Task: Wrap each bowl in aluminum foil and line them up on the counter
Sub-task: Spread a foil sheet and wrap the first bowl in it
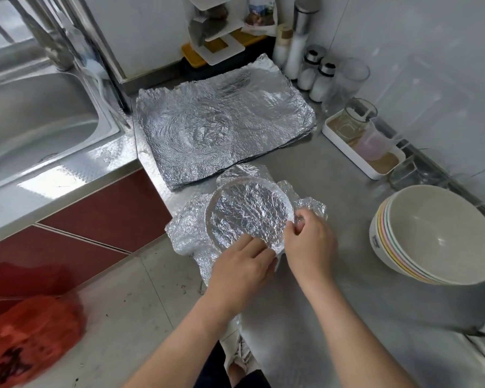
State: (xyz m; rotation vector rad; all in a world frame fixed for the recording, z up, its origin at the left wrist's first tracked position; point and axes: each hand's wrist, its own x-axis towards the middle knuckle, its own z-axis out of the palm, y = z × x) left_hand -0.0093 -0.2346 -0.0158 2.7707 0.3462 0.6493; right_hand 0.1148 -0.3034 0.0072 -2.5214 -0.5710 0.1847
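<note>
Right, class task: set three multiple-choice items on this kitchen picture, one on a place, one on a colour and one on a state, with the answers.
1. Where does the stack of bare bowls stand?
A. on the floor
B. on the counter, to the right of the foil-covered bowl
C. on the wall shelf

2. What colour are the cabinet fronts below the sink?
A. dark red
B. blue
C. green

3. What are the person's two hands doing?
A. hanging idle
B. lifting a glass
C. working the foil at the bowl's near rim

Answers:
1 B: the stack sits on the steel top, to the right of the bowl being wrapped.
2 A: the panels under the sink are dark red.
3 C: the left hand presses the foil down and the right hand pinches it at the rim.
</note>
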